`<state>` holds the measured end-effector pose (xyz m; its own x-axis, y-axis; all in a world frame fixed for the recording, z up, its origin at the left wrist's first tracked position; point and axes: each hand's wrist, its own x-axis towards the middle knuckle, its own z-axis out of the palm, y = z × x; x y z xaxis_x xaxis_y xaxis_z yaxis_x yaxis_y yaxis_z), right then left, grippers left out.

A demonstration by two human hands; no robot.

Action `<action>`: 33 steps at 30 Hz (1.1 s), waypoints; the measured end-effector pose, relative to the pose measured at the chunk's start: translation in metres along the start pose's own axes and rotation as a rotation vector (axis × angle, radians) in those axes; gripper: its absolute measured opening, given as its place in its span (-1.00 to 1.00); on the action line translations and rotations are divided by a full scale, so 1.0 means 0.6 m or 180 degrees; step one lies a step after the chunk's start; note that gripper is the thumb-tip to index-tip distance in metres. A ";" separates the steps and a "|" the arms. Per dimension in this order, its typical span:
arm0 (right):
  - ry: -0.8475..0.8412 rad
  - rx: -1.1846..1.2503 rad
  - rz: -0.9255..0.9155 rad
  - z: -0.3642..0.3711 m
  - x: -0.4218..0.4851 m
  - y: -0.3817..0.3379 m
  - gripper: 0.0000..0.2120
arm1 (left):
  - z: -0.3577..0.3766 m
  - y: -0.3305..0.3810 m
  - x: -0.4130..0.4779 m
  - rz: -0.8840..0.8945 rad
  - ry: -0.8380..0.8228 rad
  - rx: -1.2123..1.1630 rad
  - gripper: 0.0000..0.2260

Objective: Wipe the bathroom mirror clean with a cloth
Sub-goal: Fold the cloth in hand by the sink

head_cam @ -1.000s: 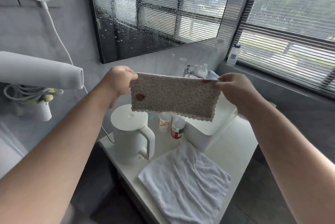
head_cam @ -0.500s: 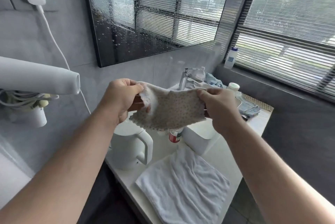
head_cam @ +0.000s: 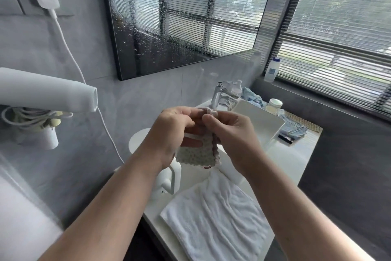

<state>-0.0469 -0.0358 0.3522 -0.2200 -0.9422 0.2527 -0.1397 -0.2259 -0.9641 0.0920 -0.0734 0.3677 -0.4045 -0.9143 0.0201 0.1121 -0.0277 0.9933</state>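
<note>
A small beige dotted cloth [head_cam: 195, 154] hangs folded between my two hands above the counter. My left hand [head_cam: 169, 133] grips its upper left part with curled fingers. My right hand [head_cam: 230, 136] pinches the upper right edge, thumb close to the left hand. The black-framed mirror [head_cam: 182, 17] hangs on the grey wall above and behind, its lower left area covered with water drops. Both hands are well below the mirror and apart from it.
A white towel [head_cam: 213, 224] lies on the white counter [head_cam: 296, 161]. A white kettle [head_cam: 167, 180] stands under my hands. A hair dryer [head_cam: 46, 93] juts out at left. Basin [head_cam: 264, 121], faucet [head_cam: 220, 93], jar and bottle [head_cam: 271, 69] sit at the right.
My hands have come together, folding the cloth from a stretched-out strip into a small bundle. They have also dropped lower, nearer the counter.
</note>
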 end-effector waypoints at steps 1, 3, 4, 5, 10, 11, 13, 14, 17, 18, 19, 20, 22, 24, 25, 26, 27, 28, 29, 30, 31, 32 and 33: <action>0.0014 0.0045 -0.0002 -0.002 0.001 0.003 -0.80 | -0.003 -0.002 0.002 -0.0034 0.0030 -0.0125 -0.63; 0.0040 0.0263 0.0123 -0.006 0.003 0.004 -0.73 | -0.013 -0.013 0.010 0.0065 0.0379 -0.0180 -0.71; 0.0049 0.0445 0.0246 -0.008 0.003 0.002 -0.69 | -0.022 -0.023 0.016 0.0139 0.0604 -0.0099 -0.79; 0.0045 0.0696 0.0382 -0.010 0.004 0.001 -0.66 | -0.029 -0.032 0.019 0.0130 0.0682 0.0019 -0.77; -0.0128 0.1794 0.0794 -0.019 0.006 0.005 -0.72 | -0.029 -0.074 0.003 -0.0758 -0.0612 -0.1166 -0.72; -0.0143 0.1872 0.0921 -0.022 0.006 0.014 -0.71 | -0.030 -0.077 0.004 -0.0742 -0.0599 -0.1454 -0.78; -0.0153 0.1998 0.1269 -0.022 -0.002 0.031 -0.62 | -0.035 -0.083 0.008 -0.0491 -0.0287 -0.1682 -0.82; -0.0201 0.1942 0.1406 -0.017 -0.009 0.045 -0.61 | -0.038 -0.084 0.010 -0.0373 -0.0184 -0.1695 -0.80; -0.0209 0.1370 0.1452 -0.002 -0.026 0.083 -0.83 | -0.041 -0.083 0.010 -0.0314 0.0037 -0.1313 -0.72; -0.0059 0.1225 0.1406 0.001 -0.027 0.088 -0.86 | -0.046 -0.087 0.009 -0.0344 0.0112 -0.1063 -0.75; 0.0093 0.1139 0.1347 0.002 -0.027 0.088 -0.87 | -0.052 -0.090 0.010 -0.0371 0.0163 -0.0825 -0.80; 0.0219 0.1130 0.1323 0.001 -0.026 0.087 -0.88 | -0.059 -0.094 0.010 -0.0400 0.0209 -0.0628 -0.84; 0.0297 0.1238 0.1330 -0.005 -0.022 0.085 -0.88 | -0.069 -0.101 0.008 -0.0397 0.0215 -0.0381 -0.86; 0.0254 0.1201 0.1274 -0.004 -0.021 0.084 -0.88 | -0.071 -0.105 0.005 -0.0362 0.0149 -0.0310 -0.87; 0.0247 0.1173 0.1235 -0.003 -0.021 0.085 -0.87 | -0.071 -0.106 0.003 -0.0364 0.0096 -0.0367 -0.87; 0.0262 0.1169 0.1219 -0.003 -0.021 0.088 -0.84 | -0.072 -0.106 0.001 -0.0384 0.0023 -0.0483 -0.86; 0.0252 0.1205 0.1228 -0.003 -0.022 0.089 -0.81 | -0.075 -0.106 0.002 -0.0415 -0.0054 -0.0681 -0.85; 0.0209 0.1283 0.1239 -0.005 -0.023 0.091 -0.79 | -0.080 -0.108 0.004 -0.0444 -0.0132 -0.0922 -0.82; 0.0126 0.1402 0.1251 -0.008 -0.025 0.094 -0.77 | -0.083 -0.110 0.006 -0.0470 -0.0210 -0.1163 -0.78; 0.0038 0.1557 0.1264 -0.010 -0.027 0.095 -0.74 | -0.086 -0.112 0.007 -0.0515 -0.0244 -0.1369 -0.75; -0.0024 0.1726 0.1282 -0.011 -0.029 0.093 -0.72 | -0.084 -0.113 0.006 -0.0583 -0.0256 -0.1550 -0.72; -0.0044 0.1871 0.1328 -0.010 -0.031 0.091 -0.71 | -0.082 -0.116 0.006 -0.0662 -0.0190 -0.1679 -0.69; -0.0037 0.1975 0.1359 -0.009 -0.032 0.090 -0.71 | -0.079 -0.118 0.005 -0.0737 -0.0087 -0.1769 -0.65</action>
<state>-0.0555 -0.0284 0.2954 -0.1225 -0.9809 -0.1509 0.5257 0.0649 -0.8482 0.1257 -0.0933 0.2919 -0.4975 -0.8488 -0.1792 0.4729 -0.4386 0.7642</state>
